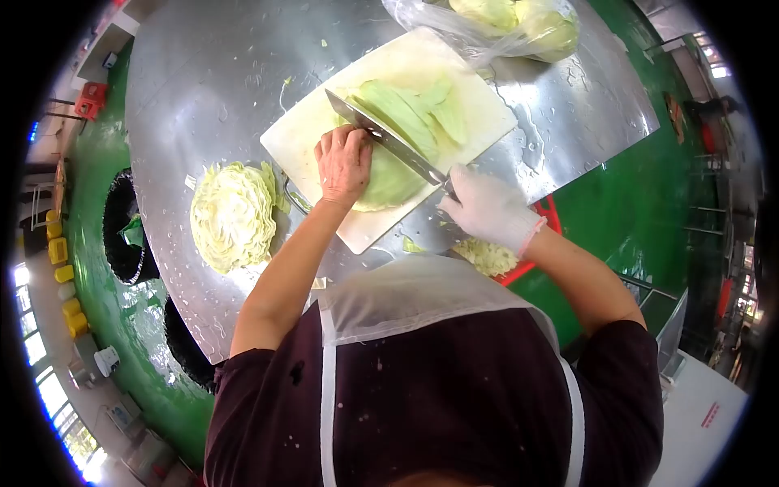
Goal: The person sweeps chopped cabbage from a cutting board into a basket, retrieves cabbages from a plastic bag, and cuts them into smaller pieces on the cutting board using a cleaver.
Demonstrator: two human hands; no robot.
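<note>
Cabbage (389, 174) sits on cutting board (308, 138) under my bare left hand (343, 162), fingers pressing it down; gloved right hand (487, 207) grips knife (381, 134), blade across cabbage. Shredded pile (233, 213) nearby on steel table (203, 73).

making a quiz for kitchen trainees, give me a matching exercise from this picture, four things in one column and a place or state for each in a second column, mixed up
Things:
1. left hand
2. right hand
3. cabbage half
4. bagged cabbage

Places or states:
A. gloved, gripping the knife handle
B. cut side up on the metal table, off the board
C. bare, pressing cabbage on the cutting board
D. in clear plastic at the table's far edge

Pairs: 1-C, 2-A, 3-B, 4-D
</note>
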